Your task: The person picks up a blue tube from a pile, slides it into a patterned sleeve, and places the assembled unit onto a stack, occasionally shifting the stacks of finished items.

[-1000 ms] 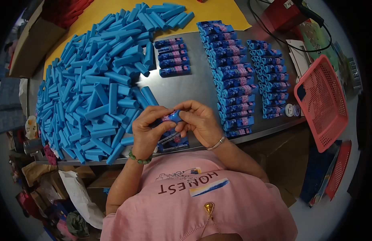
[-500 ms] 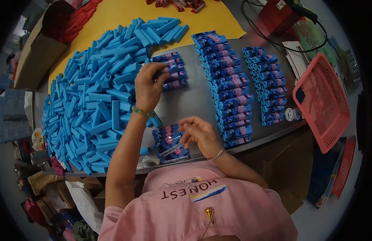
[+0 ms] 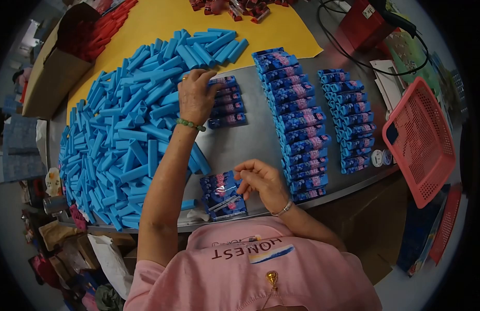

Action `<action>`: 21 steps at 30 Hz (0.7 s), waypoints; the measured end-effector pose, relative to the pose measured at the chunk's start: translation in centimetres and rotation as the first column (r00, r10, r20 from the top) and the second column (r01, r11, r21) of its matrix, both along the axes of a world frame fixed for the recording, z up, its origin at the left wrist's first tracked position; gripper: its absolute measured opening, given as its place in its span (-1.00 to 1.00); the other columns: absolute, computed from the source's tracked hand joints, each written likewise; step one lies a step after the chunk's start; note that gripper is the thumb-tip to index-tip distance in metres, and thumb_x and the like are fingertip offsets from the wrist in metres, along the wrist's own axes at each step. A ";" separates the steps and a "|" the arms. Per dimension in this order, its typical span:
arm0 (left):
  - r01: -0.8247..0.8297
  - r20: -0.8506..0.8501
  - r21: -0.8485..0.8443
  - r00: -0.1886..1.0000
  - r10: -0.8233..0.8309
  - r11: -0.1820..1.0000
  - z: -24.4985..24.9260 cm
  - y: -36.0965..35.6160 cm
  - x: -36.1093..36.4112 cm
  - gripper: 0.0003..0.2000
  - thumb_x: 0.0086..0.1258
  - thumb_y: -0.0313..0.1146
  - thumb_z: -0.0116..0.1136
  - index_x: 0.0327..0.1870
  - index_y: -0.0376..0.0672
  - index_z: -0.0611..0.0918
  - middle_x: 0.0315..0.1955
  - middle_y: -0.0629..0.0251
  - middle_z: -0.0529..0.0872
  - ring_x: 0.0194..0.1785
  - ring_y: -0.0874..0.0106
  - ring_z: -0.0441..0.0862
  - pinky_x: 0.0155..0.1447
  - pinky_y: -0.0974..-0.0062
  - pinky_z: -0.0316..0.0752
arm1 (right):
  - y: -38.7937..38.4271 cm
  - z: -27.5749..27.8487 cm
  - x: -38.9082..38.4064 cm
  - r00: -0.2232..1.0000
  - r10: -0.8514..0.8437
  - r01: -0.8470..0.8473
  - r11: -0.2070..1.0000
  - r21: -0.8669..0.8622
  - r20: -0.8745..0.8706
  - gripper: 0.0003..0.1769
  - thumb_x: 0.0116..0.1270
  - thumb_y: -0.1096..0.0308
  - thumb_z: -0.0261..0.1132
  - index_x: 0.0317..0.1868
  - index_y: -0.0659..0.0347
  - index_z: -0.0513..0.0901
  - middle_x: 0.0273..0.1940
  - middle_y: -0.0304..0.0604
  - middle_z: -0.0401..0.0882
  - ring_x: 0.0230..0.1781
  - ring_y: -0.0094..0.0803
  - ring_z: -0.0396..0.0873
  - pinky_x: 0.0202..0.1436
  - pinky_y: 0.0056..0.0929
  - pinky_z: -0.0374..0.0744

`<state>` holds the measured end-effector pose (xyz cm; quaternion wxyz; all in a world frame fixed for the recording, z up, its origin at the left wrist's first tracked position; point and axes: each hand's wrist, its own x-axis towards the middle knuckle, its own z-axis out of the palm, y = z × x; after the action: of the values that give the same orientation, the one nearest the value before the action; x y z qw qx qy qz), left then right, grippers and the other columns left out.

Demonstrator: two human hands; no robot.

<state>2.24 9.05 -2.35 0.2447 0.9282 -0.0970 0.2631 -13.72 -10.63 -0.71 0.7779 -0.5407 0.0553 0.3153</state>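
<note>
Set the tube square with the short row of labelled tubes (image 3: 226, 103) under your left fingertips, ends level with its neighbours, so the row stays straight; that looks like the step in hand. Lift labels one at a time with your other hand, or two may come up together.

Your left hand (image 3: 196, 96) is stretched forward, arm nearly straight, palm down, fingers curled together over the far end of that row. Whether they are gripping a tube is hidden under the hand. The pile of plain blue tubes (image 3: 120, 129) lies just left of your knuckles.

Your right hand (image 3: 260, 181) rests near the table edge (image 3: 333, 194), wrist bent. Its thumb and forefinger are drawn together at the right edge of the stack of labels (image 3: 221, 196). Whether a label sits between them is too small to tell.
</note>
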 end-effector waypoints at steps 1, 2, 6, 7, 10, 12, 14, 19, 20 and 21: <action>-0.004 -0.016 0.072 1.000 0.005 0.997 0.7 1.1 -0.7 -0.76 0.03 -0.42 0.31 -0.21 -0.08 0.69 -0.20 0.29 0.61 -0.05 0.22 0.51 0.03 0.26 0.36 | -0.1 0.0 0.0 1.000 0.006 -0.006 1.000 0.005 -0.003 -0.77 0.40 0.38 0.11 -0.05 0.36 0.54 -0.24 -0.11 0.58 -0.44 -0.53 0.60 -0.48 -0.67 0.54; -0.002 -0.031 0.142 1.000 0.007 0.990 1.4 2.2 -1.5 -0.78 0.05 -0.44 0.27 -0.22 -0.07 0.68 -0.21 0.28 0.60 -0.04 0.22 0.49 0.03 0.24 0.31 | -0.1 0.0 0.0 1.000 -0.001 0.001 1.000 0.004 -0.001 -0.77 0.40 0.39 0.11 -0.05 0.36 0.54 -0.24 -0.10 0.58 -0.44 -0.53 0.61 -0.49 -0.67 0.54; -0.208 -0.081 0.466 0.958 0.276 0.860 3.4 5.3 -5.4 -0.86 0.04 -0.50 0.19 -0.34 -0.12 0.64 -0.26 0.24 0.58 -0.03 0.22 0.50 -0.01 0.23 0.29 | 0.0 -0.1 -0.2 1.000 -0.005 0.005 1.000 0.008 0.005 -0.78 0.40 0.40 0.10 -0.06 0.36 0.55 -0.24 -0.08 0.59 -0.44 -0.52 0.61 -0.49 -0.68 0.54; -0.280 -0.071 0.571 0.920 0.386 0.771 3.4 6.0 -5.8 -0.87 0.03 -0.52 0.17 -0.36 -0.13 0.62 -0.28 0.23 0.57 -0.04 0.21 0.50 -0.01 0.23 0.28 | 0.1 -0.2 -0.3 1.000 -0.001 0.001 1.000 0.009 0.007 -0.78 0.40 0.40 0.10 -0.06 0.36 0.55 -0.24 -0.08 0.59 -0.44 -0.52 0.61 -0.49 -0.68 0.54; -0.279 -0.035 0.575 0.931 0.364 0.769 1.5 7.9 -6.0 -0.89 0.06 -0.53 0.13 -0.38 -0.14 0.59 -0.31 0.22 0.55 -0.06 0.20 0.50 -0.03 0.24 0.27 | 0.5 -0.3 -0.6 1.000 0.015 -0.016 0.999 0.040 0.024 -0.75 0.38 0.34 0.16 -0.05 0.35 0.54 -0.28 -0.12 0.59 -0.44 -0.52 0.62 -0.50 -0.65 0.55; -0.259 -0.018 0.549 0.947 0.321 0.795 1.4 8.1 -6.0 -0.88 0.07 -0.53 0.12 -0.36 -0.14 0.59 -0.30 0.21 0.55 -0.06 0.20 0.50 -0.03 0.25 0.28 | 0.4 0.0 -0.8 0.999 0.009 -0.011 0.999 0.042 0.048 -0.77 0.38 0.36 0.16 -0.06 0.34 0.54 -0.28 -0.13 0.60 -0.45 -0.53 0.62 -0.51 -0.67 0.54; -0.256 -0.041 0.505 0.947 0.320 0.824 2.1 7.7 -6.8 -0.86 0.06 -0.56 0.16 -0.34 -0.15 0.58 -0.26 0.20 0.57 -0.06 0.20 0.51 -0.06 0.26 0.34 | 0.1 0.4 -0.9 0.997 -0.001 0.001 1.000 0.004 0.072 -0.78 0.38 0.39 0.14 -0.06 0.35 0.55 -0.27 -0.11 0.60 -0.45 -0.53 0.62 -0.51 -0.67 0.54; -0.144 -0.108 -0.026 0.984 0.141 0.989 4.0 6.3 -11.5 -0.80 0.08 -0.62 0.24 -0.27 -0.19 0.58 -0.26 0.23 0.57 -0.22 0.29 0.57 -0.17 0.41 0.45 | -0.1 1.1 -0.2 0.984 -0.011 0.026 0.996 -0.080 0.175 -0.79 0.38 0.44 0.12 -0.06 0.37 0.56 -0.23 -0.07 0.60 -0.45 -0.52 0.62 -0.50 -0.68 0.54; -0.129 -0.168 -0.204 0.981 0.095 0.970 4.0 6.1 -12.6 -0.79 0.11 -0.64 0.25 -0.24 -0.21 0.59 -0.26 0.27 0.58 -0.27 0.36 0.58 -0.20 0.48 0.48 | 0.1 1.2 0.0 0.979 -0.032 0.048 0.996 -0.074 0.202 -0.78 0.38 0.44 0.12 -0.04 0.38 0.55 -0.23 -0.07 0.60 -0.44 -0.52 0.62 -0.50 -0.67 0.55; -0.136 -0.170 -0.205 0.980 0.101 0.969 3.8 5.8 -13.6 -0.79 0.11 -0.64 0.25 -0.24 -0.21 0.59 -0.26 0.27 0.58 -0.27 0.36 0.58 -0.20 0.48 0.48 | 0.4 1.3 0.2 0.972 -0.053 0.070 0.995 -0.066 0.229 -0.76 0.38 0.45 0.12 -0.02 0.39 0.54 -0.22 -0.07 0.60 -0.43 -0.51 0.63 -0.49 -0.67 0.56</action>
<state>-11.38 14.83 1.41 0.3346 0.9182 0.0075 0.2119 -13.51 -10.19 0.61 0.7681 -0.5995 -0.0055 0.2251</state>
